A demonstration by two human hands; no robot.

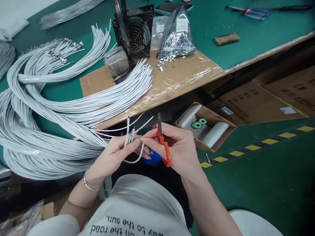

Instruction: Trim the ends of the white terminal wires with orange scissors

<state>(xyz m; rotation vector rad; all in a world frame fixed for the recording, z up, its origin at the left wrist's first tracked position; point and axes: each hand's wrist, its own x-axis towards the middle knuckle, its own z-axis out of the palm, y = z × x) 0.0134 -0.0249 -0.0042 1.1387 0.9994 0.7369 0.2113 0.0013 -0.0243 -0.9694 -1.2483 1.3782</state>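
Note:
My left hand is closed on a few white cables, whose ends stick up past the thumb. My right hand has scissors with orange handles tucked in it, the dark blades pointing up. Its thumb and forefinger pinch the tip of one cable, which loops down between the hands. Both hands meet fingertip to fingertip in front of the table edge. Beside my left hand, a large bundle of white cables spreads over the table. Another bunch of loose cable ends lies on the cardboard.
A black fan and a taped block stand on the cardboard sheet. Nearby is a silver bag with small metal connectors spilled before it. Below right, an open carton holds white rolls and green-rimmed spools.

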